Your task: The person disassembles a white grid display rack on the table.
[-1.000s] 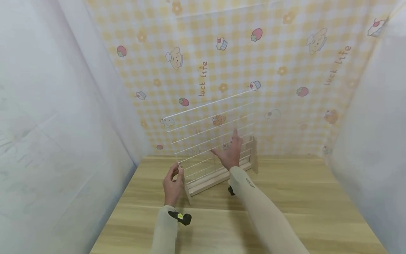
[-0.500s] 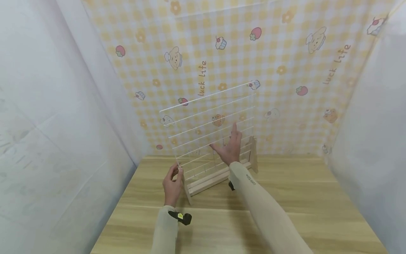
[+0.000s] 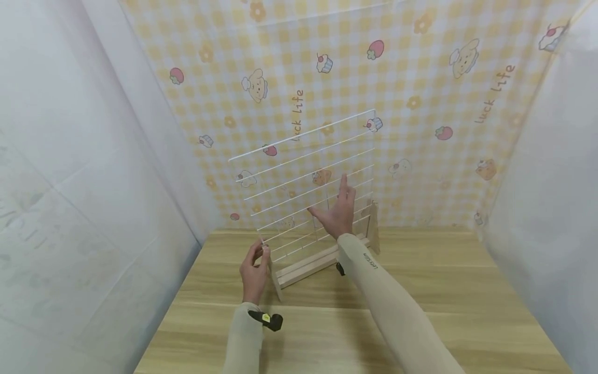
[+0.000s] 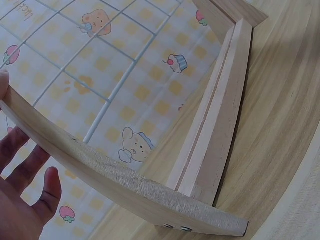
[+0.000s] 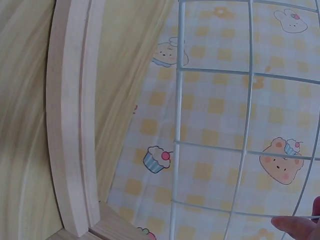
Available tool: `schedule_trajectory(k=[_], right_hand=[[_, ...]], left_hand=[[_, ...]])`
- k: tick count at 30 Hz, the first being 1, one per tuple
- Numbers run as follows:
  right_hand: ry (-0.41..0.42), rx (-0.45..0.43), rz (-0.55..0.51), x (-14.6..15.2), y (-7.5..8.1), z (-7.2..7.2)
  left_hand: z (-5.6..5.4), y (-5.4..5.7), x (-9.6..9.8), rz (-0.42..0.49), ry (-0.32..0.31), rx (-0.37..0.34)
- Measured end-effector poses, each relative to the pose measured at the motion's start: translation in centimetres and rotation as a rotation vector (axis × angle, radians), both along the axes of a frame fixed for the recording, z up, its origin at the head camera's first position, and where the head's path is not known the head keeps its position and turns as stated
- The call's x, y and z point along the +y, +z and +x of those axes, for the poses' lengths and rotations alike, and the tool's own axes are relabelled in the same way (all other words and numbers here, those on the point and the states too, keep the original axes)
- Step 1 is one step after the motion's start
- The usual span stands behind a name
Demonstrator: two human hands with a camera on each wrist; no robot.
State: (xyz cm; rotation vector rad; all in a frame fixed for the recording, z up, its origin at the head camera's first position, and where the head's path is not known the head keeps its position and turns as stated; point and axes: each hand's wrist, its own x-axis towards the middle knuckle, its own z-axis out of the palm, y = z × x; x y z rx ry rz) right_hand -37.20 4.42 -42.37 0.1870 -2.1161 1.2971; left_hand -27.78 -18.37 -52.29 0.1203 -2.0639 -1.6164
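Observation:
A white wire grid panel point(image 3: 301, 135) stands tilted above a pale wooden stand point(image 3: 306, 272). The stand has a grooved crossbar point(image 4: 220, 120) between two side pieces. My left hand point(image 3: 254, 270) holds the upper end of the left side piece point(image 4: 125, 180), close to the grid's edge. Spread across the wires, my right hand point(image 3: 338, 213) holds the panel with its index finger pointing up. In the right wrist view the right thumb point(image 5: 292, 225) lies at a wire, a fingertip just beyond it. The grid's lower edge wire point(image 4: 109, 101) is apart from the crossbar.
The stand rests on a wood-grain table point(image 3: 420, 291). Behind it hangs a yellow checked cloth point(image 3: 411, 67) with cartoon prints. White sheets form a left wall point(image 3: 93, 182) and a right wall point(image 3: 551, 182).
The grid panel has risen and its top edge now stands higher against the cloth. My right hand has moved slightly up with it. The left hand and the stand have stayed in place.

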Motion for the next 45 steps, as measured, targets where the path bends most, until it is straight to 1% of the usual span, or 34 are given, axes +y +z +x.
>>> schedule_trajectory(k=[3, 6, 10, 16, 23, 28, 34, 39, 43, 44, 45], right_hand=[[-0.008, 0.006, 0.019, 0.1, 0.3, 0.1], [-0.014, 0.032, 0.030, 0.2, 0.7, 0.1], [-0.019, 0.050, 0.022, 0.3, 1.4, 0.0], [-0.016, 0.023, 0.004, 0.3, 2.3, 0.0], [-0.026, 0.060, 0.046, 0.7, 4.3, -0.3], [-0.029, 0.032, 0.026, 1.0, 5.4, -0.1], [-0.017, 0.072, 0.005, 1.1, 6.5, 0.1], [-0.053, 0.062, 0.010, 1.5, 6.9, -0.1], [-0.075, 0.057, 0.016, 2.3, 6.8, -0.1], [-0.080, 0.059, 0.024, 2.5, 6.9, 0.0], [-0.080, 0.062, 0.033, 2.8, 6.9, 0.0]], left_hand=[[0.0, -0.2, 0.0, 0.002, -0.003, -0.004], [-0.1, -0.3, 0.1, 0.004, -0.009, -0.005], [-0.1, -0.2, 0.1, -0.002, -0.007, 0.002], [-0.1, -0.2, 0.1, -0.009, 0.005, 0.003], [-0.1, -0.2, 0.0, -0.003, -0.013, -0.002], [0.1, -0.1, 0.0, 0.002, -0.018, -0.020], [0.2, 0.1, 0.1, -0.007, -0.008, -0.014], [0.2, 0.1, 0.2, -0.006, -0.011, -0.008], [0.2, -0.1, 0.1, -0.002, -0.018, -0.006], [0.4, 0.3, 0.3, -0.002, -0.018, -0.012], [0.4, 0.3, 0.3, -0.002, -0.020, -0.009]])
